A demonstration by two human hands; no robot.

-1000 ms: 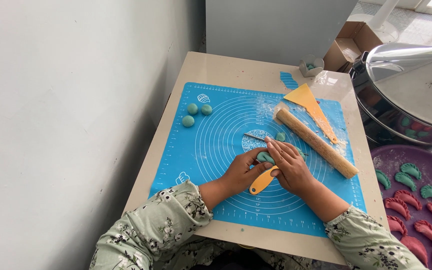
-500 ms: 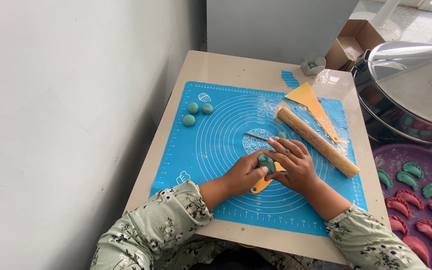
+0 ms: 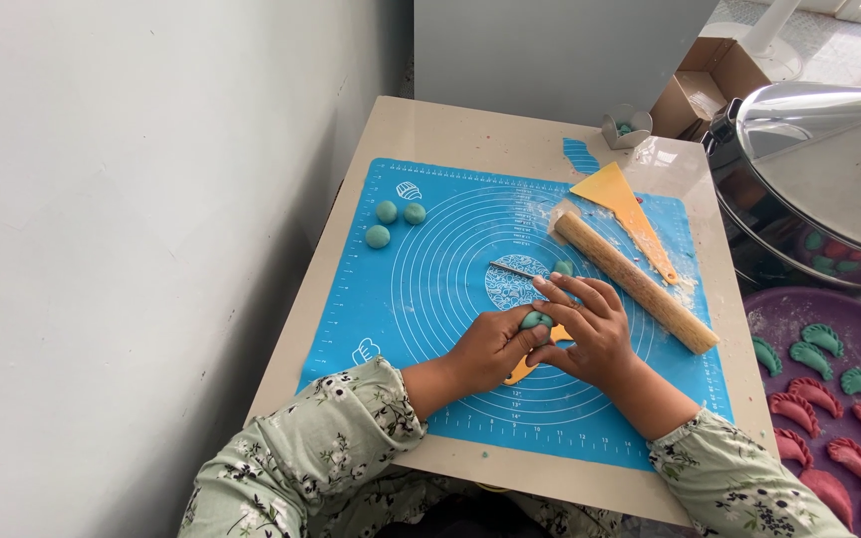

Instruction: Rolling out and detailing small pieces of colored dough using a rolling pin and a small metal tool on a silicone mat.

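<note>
Both forearms, in green floral sleeves, reached forward from the lower edge of the view and converged at the centre. The left hand [image 3: 490,351] lay palm down with fingers curled, thumb and fingertips pinched together. The right hand [image 3: 590,334] lay just beside it, fingers extended leftward and touching the left hand's fingertips.

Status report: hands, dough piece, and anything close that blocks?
Left hand and right hand both pinch teal dough piece over blue mat. Orange tool beneath hands. Rolling pin right, apart.
</note>
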